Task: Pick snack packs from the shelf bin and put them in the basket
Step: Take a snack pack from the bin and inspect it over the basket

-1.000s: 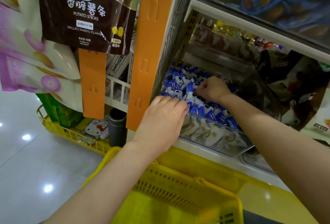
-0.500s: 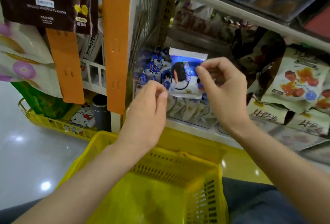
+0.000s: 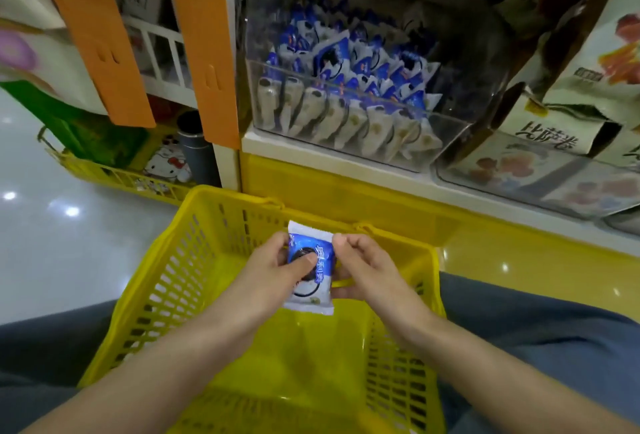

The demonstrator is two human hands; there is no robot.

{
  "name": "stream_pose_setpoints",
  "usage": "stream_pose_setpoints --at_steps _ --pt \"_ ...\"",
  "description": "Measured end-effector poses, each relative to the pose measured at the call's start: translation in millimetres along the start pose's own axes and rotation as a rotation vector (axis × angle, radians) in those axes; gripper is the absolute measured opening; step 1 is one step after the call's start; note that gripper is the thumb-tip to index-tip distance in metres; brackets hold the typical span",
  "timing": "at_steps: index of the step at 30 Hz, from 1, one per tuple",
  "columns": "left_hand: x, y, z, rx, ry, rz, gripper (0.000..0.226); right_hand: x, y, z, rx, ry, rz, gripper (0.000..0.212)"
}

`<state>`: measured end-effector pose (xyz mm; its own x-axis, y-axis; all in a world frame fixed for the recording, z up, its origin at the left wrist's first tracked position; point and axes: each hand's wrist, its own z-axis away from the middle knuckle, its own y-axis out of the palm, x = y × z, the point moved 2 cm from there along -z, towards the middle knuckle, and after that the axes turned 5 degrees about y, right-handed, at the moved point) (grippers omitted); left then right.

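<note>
A blue and white snack pack (image 3: 311,272) with a dark biscuit picture hangs above the inside of the yellow basket (image 3: 166,281). My left hand (image 3: 273,271) grips its left side, thumb across the front. My right hand (image 3: 363,271) pinches its right edge. Up on the shelf, a clear bin (image 3: 446,142) holds several more blue and white packs (image 3: 349,63). The basket's floor looks bare below the pack.
Orange hanging strips (image 3: 201,35) stand left of the bin. Large snack bags (image 3: 561,122) fill the shelf at right. A second yellow basket (image 3: 117,175) with a grey bottle (image 3: 197,149) sits on the glossy floor at left. My grey-clad legs flank the basket.
Both hands came down from the shelf bin with one pack, and the pack now hangs over the basket. The view has tilted downward.
</note>
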<state>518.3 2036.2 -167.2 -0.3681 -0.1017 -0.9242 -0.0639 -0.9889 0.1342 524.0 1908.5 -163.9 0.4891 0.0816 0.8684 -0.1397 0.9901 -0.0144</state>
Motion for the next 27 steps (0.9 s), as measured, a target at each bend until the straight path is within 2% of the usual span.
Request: stream_pose_setpoints --at_steps 5,9,13,17,20,22,24,27 --pt "26 -2 0 0.106 -0.06 -0.161 0.015 -14 -4 -5 -0.003 0.007 0.105 0.008" --pt "30 -1 -5 0.021 -0.045 -0.114 0.005 -15 -5 -9 -0.007 -0.006 0.163 0.007" --pt "29 -3 -6 -0.092 -0.104 -0.019 0.019 -14 -5 -12 -0.042 -0.16 0.371 0.018" --pt "28 -3 -3 -0.126 -0.109 -0.025 0.029 -14 -3 -11 -0.099 -0.293 0.478 0.023" --pt "31 -2 -5 -0.115 -0.208 0.038 0.027 -12 -3 -8 -0.116 -0.408 0.604 0.013" --pt "31 0 -7 -0.077 -0.312 0.129 0.024 -14 -7 -10 -0.136 -0.338 0.542 0.011" --pt "30 4 -8 -0.018 -0.342 0.185 0.019 -14 -12 -15 -0.141 -0.166 0.312 0.012" --pt "30 3 -3 -0.013 -0.211 0.095 0.009 -12 -16 -17 -0.104 0.04 -0.021 0.01"
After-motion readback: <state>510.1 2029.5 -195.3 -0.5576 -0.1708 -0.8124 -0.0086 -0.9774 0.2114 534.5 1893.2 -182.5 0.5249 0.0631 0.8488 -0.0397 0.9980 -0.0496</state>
